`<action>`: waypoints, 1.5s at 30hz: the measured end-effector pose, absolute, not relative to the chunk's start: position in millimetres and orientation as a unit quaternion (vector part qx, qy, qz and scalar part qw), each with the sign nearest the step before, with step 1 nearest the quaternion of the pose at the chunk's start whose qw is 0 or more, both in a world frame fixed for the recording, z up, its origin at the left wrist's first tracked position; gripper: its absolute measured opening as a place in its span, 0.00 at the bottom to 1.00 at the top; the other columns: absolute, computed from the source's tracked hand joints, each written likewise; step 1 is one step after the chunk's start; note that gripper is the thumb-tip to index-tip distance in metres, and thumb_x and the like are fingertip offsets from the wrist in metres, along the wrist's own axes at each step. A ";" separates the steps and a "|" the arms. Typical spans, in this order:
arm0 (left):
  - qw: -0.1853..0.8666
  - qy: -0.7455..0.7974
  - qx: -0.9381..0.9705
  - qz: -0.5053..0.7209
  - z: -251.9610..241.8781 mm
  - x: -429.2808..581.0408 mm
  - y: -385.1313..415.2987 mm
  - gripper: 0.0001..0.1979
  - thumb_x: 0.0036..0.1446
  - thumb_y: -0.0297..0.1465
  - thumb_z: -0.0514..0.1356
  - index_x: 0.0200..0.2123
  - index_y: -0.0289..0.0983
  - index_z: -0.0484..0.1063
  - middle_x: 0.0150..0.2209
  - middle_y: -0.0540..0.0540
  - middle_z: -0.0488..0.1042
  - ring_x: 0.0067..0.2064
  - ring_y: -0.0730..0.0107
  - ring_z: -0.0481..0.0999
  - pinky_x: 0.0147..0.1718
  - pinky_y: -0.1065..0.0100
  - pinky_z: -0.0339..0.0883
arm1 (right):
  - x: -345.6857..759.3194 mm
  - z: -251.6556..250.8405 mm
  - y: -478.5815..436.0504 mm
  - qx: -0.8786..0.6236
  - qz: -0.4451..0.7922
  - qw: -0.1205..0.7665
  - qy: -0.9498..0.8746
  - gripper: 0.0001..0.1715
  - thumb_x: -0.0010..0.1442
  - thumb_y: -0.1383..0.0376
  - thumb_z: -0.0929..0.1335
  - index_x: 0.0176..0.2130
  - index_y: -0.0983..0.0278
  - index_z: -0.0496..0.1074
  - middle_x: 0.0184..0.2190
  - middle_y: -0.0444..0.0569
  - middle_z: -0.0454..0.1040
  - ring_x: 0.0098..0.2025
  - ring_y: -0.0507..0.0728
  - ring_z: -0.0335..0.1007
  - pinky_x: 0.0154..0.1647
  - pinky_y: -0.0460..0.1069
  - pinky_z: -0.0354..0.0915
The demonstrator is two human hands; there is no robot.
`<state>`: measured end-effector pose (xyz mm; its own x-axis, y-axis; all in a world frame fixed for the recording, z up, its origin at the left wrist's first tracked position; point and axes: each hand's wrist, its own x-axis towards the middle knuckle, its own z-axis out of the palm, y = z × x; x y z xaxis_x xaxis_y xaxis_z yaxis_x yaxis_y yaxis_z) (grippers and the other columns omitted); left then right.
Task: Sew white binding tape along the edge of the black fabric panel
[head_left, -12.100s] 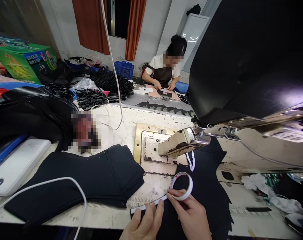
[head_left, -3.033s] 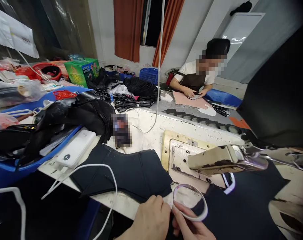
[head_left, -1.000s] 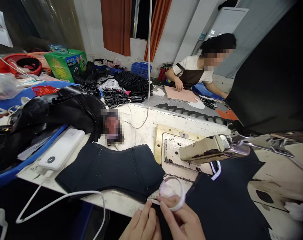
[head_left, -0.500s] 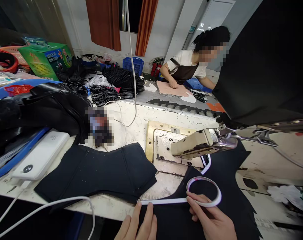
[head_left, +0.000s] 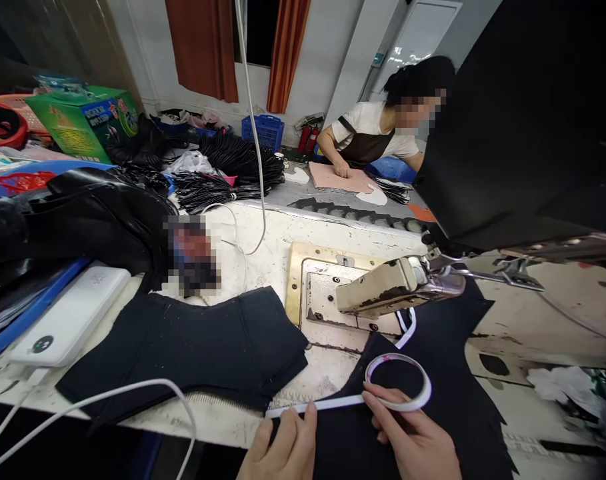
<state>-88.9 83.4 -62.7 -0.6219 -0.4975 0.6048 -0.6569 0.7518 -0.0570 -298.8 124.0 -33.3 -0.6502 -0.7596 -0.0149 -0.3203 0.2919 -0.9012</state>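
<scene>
My right hand (head_left: 415,433) pinches the near-left side of a roll of white tape (head_left: 425,393), which stands tilted over black fabric (head_left: 350,440). From the roll a narrow strip (head_left: 337,403) stretches left along the fabric's upper edge. The bent, bunched fingers of my left hand (head_left: 285,440) press on this strip, its free end sticking out just left of them. Under the fingers, the contact is partly hidden. Left of the strip lies a stack of dark cut fabric pieces (head_left: 193,350). Behind the roll, a sewing machine arm (head_left: 383,287) reaches over its bed plate.
A white power bank (head_left: 73,317) with a cable (head_left: 133,387) lies on the left. Black sheet material (head_left: 93,213) fills a blue tub behind it. Across the table a person (head_left: 367,133) leans over a pink sheet (head_left: 337,177). A dark panel (head_left: 533,120) hangs at upper right.
My left fingers have drawn together and slid right along the strip, leaving its end exposed. My right hand keeps its hold on the roll. The view has shifted slightly.
</scene>
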 end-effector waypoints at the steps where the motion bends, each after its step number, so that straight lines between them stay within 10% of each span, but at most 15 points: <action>1: 0.283 -0.892 0.325 0.137 -65.0 -89.4 83.6 0.13 0.64 0.27 0.55 0.48 0.35 0.76 0.34 0.50 0.77 0.42 0.70 0.69 0.39 0.64 0.58 | -299.4 -34.1 124.4 -0.354 -0.477 0.229 0.771 0.17 0.45 0.53 0.77 0.32 0.63 0.84 0.31 0.54 0.81 0.17 0.53 0.68 0.14 0.45 0.69; 7: 0.261 -0.899 0.308 0.169 -68.6 -86.2 83.4 0.13 0.58 0.31 0.63 0.47 0.35 0.77 0.35 0.48 0.74 0.42 0.66 0.66 0.38 0.64 0.58 | -298.6 -33.1 121.1 -0.400 -0.465 0.212 0.761 0.15 0.49 0.54 0.75 0.32 0.61 0.84 0.30 0.52 0.80 0.17 0.52 0.67 0.13 0.44 0.68; 13: 0.248 -0.926 0.232 0.168 -65.2 -87.9 75.0 0.15 0.61 0.32 0.58 0.50 0.43 0.76 0.61 0.54 0.66 0.51 0.67 0.63 0.41 0.67 0.59 | -295.4 -27.8 113.6 -0.410 -0.471 0.204 0.754 0.13 0.49 0.55 0.75 0.31 0.60 0.84 0.29 0.52 0.80 0.15 0.52 0.66 0.10 0.44 0.66; 24: 0.244 -0.938 0.205 0.136 -58.9 -118.9 73.0 0.13 0.57 0.36 0.61 0.41 0.32 0.76 0.39 0.44 0.77 0.42 0.62 0.70 0.45 0.61 0.56 | -301.6 -31.2 114.5 -0.467 -0.457 0.179 0.735 0.11 0.54 0.56 0.74 0.34 0.59 0.84 0.29 0.50 0.79 0.18 0.53 0.70 0.13 0.44 0.69; 30: 0.270 -0.908 0.291 0.134 -64.5 -136.1 85.7 0.16 0.60 0.31 0.57 0.50 0.32 0.72 0.36 0.47 0.75 0.42 0.64 0.69 0.42 0.62 0.59 | -303.5 -26.1 107.3 -0.575 -0.450 0.094 0.677 0.06 0.57 0.65 0.72 0.34 0.58 0.83 0.30 0.47 0.82 0.31 0.56 0.80 0.36 0.44 0.77; 45: 0.289 -0.898 0.285 0.168 -72.6 -149.1 82.6 0.13 0.60 0.30 0.55 0.42 0.35 0.80 0.40 0.47 0.72 0.39 0.66 0.65 0.40 0.65 0.60 | -307.7 -26.1 98.9 -0.625 -0.399 0.046 0.670 0.10 0.61 0.62 0.70 0.33 0.60 0.83 0.30 0.48 0.82 0.30 0.56 0.81 0.35 0.45 0.78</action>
<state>-149.1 82.6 -72.6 -0.6699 -0.4149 0.6157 -0.6093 0.7810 -0.1367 -307.7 98.9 -26.1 -0.2146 -0.8734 0.4372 -0.8007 -0.0990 -0.5909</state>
